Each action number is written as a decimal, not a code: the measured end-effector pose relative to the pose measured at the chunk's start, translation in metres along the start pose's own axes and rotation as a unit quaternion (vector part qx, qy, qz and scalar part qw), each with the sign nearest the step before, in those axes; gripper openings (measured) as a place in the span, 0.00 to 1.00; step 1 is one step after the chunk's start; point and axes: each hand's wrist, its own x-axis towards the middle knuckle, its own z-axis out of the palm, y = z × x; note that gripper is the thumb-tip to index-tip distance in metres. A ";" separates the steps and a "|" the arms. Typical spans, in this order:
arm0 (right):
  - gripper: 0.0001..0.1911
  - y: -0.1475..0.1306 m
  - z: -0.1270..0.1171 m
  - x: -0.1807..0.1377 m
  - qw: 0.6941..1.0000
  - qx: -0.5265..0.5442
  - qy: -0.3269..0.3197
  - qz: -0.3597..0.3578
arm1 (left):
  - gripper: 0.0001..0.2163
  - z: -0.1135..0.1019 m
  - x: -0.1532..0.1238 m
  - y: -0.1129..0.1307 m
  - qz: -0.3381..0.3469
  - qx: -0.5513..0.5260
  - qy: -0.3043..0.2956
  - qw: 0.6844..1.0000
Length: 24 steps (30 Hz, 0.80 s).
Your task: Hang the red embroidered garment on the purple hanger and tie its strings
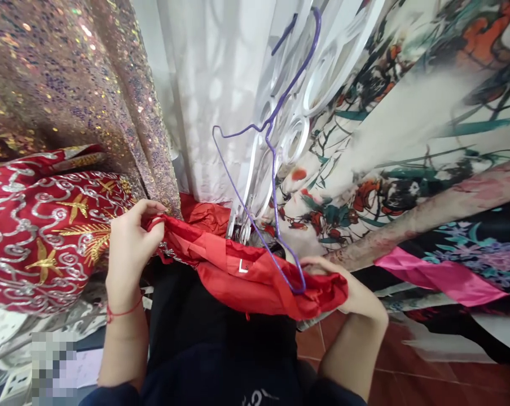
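A red garment [238,282] with a small white label marked L at its inner edge is stretched between my two hands in front of my body. My left hand [136,239] is closed, thumb and fingers pinching the left end of its band. At the right end, my right hand [352,290] grips the cloth from behind and beneath, its fingers partly hidden by it. A purple wire hanger [273,169] stands tilted above the garment, its hook upward. One lower corner of the hanger rests inside the red fabric near my right hand.
A sequined gold-pink cloth [86,84] hangs on the left, above a red embroidered garment [77,237]. White lattice panels [297,138] stand ahead. Floral printed fabric [386,141] fills the right, with a pink ribbon [445,276] below. Reddish floor tiles [399,389] show at lower right.
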 end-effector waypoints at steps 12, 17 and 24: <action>0.24 -0.012 0.004 -0.002 0.976 -0.051 -0.167 -0.132 | 0.15 0.006 -0.006 0.013 -0.015 0.108 -0.058 0.992; 0.13 -0.043 0.042 -0.009 0.961 -0.149 -0.180 -0.151 | 0.14 0.006 -0.007 0.014 -0.003 0.110 0.025 0.994; 0.20 -0.058 0.089 -0.007 0.928 -0.265 0.243 -0.100 | 0.15 -0.007 -0.006 0.018 -0.015 0.126 0.020 0.992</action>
